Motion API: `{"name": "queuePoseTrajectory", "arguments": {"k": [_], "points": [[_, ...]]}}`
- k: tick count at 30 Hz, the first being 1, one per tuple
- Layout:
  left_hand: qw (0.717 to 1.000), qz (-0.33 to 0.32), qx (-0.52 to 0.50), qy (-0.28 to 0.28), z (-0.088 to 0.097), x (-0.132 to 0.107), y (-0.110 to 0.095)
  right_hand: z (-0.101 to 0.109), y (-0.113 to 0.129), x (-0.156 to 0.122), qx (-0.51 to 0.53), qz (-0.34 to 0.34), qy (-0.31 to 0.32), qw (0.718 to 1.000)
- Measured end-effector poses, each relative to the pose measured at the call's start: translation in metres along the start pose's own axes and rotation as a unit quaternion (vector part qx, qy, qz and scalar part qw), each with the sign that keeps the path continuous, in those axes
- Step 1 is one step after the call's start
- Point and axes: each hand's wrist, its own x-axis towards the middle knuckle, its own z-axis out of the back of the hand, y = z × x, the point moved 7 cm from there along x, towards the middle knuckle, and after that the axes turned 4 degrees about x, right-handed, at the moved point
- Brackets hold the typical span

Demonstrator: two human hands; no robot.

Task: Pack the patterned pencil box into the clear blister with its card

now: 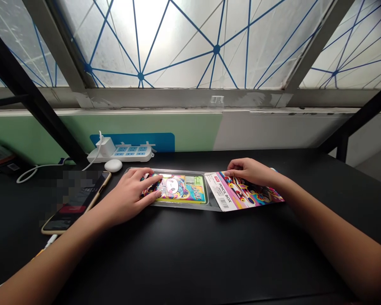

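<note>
A colourful cartoon-printed pencil box (178, 189) lies in a clear plastic blister tray (180, 204) on the black desk. My left hand (130, 194) lies across the box's left end, fingers pressing down and holding it. To the right, a printed card sleeve marked PENCIL BOX (241, 191) sits against the tray's right edge. My right hand (249, 171) grips the card's upper edge, with its fingers on top. The box's left end is hidden under my left fingers.
The black desk (190, 250) has a phone (78, 201) in a gold-edged case left of my left hand, partly pixelated. Behind stand a white power strip (120, 153), a white charger (105, 147), and a round white object (113, 165). A white cable (34, 171) curls nearby.
</note>
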Motion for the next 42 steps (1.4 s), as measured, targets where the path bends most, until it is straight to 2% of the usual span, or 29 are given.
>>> {"name": "queuePoseTrajectory", "arguments": {"k": [5, 12, 18, 22, 24, 26, 28, 30, 33, 35, 37, 39, 42], "points": [[1.0, 0.0, 0.014, 0.006, -0.001, 0.0, -0.003, 0.001, 0.005, -0.001, 0.011, -0.008, -0.022, 1.0], [0.999, 0.018, 0.026, -0.022, -0.002, -0.002, -0.01, -0.003, 0.014, -0.005, 0.02, -0.029, -0.072, 0.997], [0.999, 0.026, -0.029, -0.021, -0.001, -0.003, -0.024, -0.038, 0.041, -0.012, 0.016, 0.007, -0.067, 0.998], [0.986, 0.027, -0.166, -0.012, 0.005, -0.008, -0.043, -0.053, 0.053, -0.015, 0.007, 0.033, -0.02, 0.999], [0.965, 0.015, -0.261, -0.031, 0.014, -0.012, -0.05, -0.05, 0.051, -0.015, 0.0, 0.036, 0.006, 0.999], [0.936, 0.014, -0.343, -0.082, 0.026, -0.015, -0.049, -0.043, 0.044, -0.014, -0.002, 0.029, 0.03, 0.999], [0.902, 0.036, -0.403, -0.15, 0.035, -0.016, -0.037, -0.037, 0.036, -0.014, 0.013, 0.022, 0.075, 0.997], [0.864, 0.071, -0.45, -0.215, 0.036, -0.017, -0.018, -0.033, 0.03, -0.016, 0.038, 0.014, 0.135, 0.99], [0.804, 0.121, -0.518, -0.265, 0.023, -0.013, 0.009, -0.028, 0.026, -0.021, 0.046, 0.002, 0.188, 0.981], [0.771, 0.147, -0.558, -0.267, 0.008, -0.01, 0.018, -0.023, 0.024, -0.022, 0.024, -0.005, 0.179, 0.983], [0.747, 0.15, -0.588, -0.272, -0.001, -0.008, 0.018, -0.019, 0.024, -0.021, -0.004, -0.009, 0.149, 0.989], [0.732, 0.143, -0.605, -0.277, -0.005, -0.008, 0.013, -0.018, 0.026, -0.018, -0.025, -0.006, 0.111, 0.993], [0.725, 0.135, -0.613, -0.284, -0.004, -0.011, 0.003, -0.024, 0.033, -0.014, -0.047, 0.009, 0.077, 0.996]]}}
